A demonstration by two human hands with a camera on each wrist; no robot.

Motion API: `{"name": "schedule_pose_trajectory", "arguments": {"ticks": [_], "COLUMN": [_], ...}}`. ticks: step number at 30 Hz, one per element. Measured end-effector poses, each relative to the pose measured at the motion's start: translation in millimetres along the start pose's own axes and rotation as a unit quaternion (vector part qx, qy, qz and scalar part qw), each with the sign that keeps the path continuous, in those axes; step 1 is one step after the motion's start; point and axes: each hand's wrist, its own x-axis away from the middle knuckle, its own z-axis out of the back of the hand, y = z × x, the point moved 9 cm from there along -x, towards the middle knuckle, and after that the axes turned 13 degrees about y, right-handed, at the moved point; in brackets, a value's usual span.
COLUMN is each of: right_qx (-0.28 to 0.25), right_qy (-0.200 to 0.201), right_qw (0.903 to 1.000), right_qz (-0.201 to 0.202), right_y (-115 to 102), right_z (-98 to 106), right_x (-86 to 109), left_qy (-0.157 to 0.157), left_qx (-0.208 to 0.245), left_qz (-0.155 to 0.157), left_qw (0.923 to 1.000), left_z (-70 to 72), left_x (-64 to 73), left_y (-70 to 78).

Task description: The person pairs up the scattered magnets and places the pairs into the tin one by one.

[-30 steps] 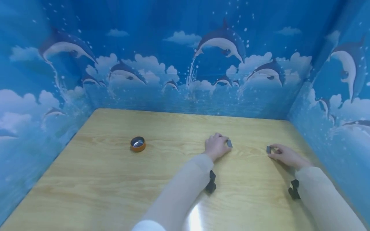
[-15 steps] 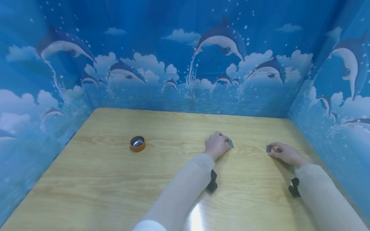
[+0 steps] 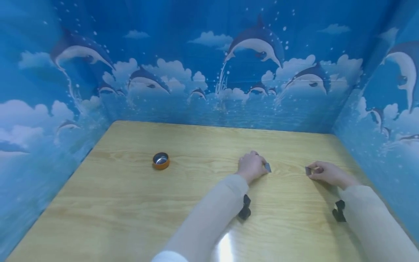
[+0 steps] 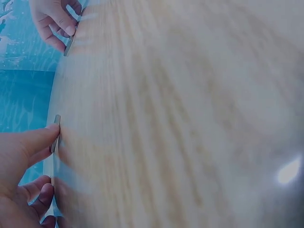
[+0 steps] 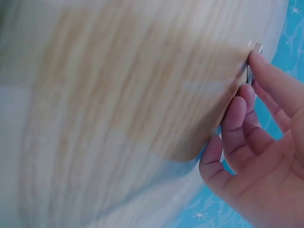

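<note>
In the head view my left hand [image 3: 252, 168], right of the table's middle, pinches a small flat grey piece [image 3: 267, 167] between thumb and fingers. The left wrist view shows this grey piece [image 4: 55, 134] edge-on, thin and standing close over the wood. Farther right, my right hand [image 3: 330, 174] pinches a second small grey piece [image 3: 308, 171] between thumb and fingertip, its other fingers curled. In the right wrist view that piece [image 5: 255, 54] has a thin metallic-looking edge and is mostly covered by the fingers. A short gap of table separates the two pieces.
A small round orange cup [image 3: 161, 161] with a shiny metal inside stands on the left half of the wooden table [image 3: 131, 203]. Blue curtains [image 3: 183, 109] printed with dolphins enclose the back and both sides. A dark wrist camera [image 3: 244, 208] sits under the left sleeve.
My left hand has moved slightly right and toward me with its grey piece, narrowing the gap between the pieces a little. The right hand keeps its pinch. The head view has shifted slightly.
</note>
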Motion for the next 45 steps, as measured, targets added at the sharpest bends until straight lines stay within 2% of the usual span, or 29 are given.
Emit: {"name": "schedule_pose_trajectory", "arguments": {"ticks": [4, 14, 18, 31, 38, 45], "right_qx": [0.003, 0.003, -0.001, 0.009, -0.003, -0.001], "right_qy": [0.001, 0.007, 0.005, -0.009, -0.016, -0.011], "right_qw": [1.0000, 0.9997, 0.9998, 0.9992, 0.9995, 0.9987], "right_qz": [0.005, 0.023, 0.019, 0.039, 0.028, 0.049], "right_y": [-1, -8, -13, -28, -30, -34], "right_z": [-1, -2, -3, -15, -20, -21], "right_x": [0.8, 1.5, 3.6, -0.7, -0.1, -2.8], "left_qy": [-0.004, 0.002, 0.001, -0.004, -0.007, -0.005], "left_qx": [0.004, 0.009, 0.010, -0.002, 0.000, -0.005], "left_qz": [0.004, -0.010, -0.009, -0.014, -0.030, -0.027], "left_qw": [1.0000, 0.9999, 0.9999, 0.9999, 0.9995, 0.9996], "left_z": [-1.6, -1.2, -1.1, -0.4, -0.9, 1.2], "left_x": [2.3, 8.6, 11.5, 17.6, 20.2, 19.7], "left_y": [0.4, 6.0, 7.9, 12.9, 17.1, 17.2]}}
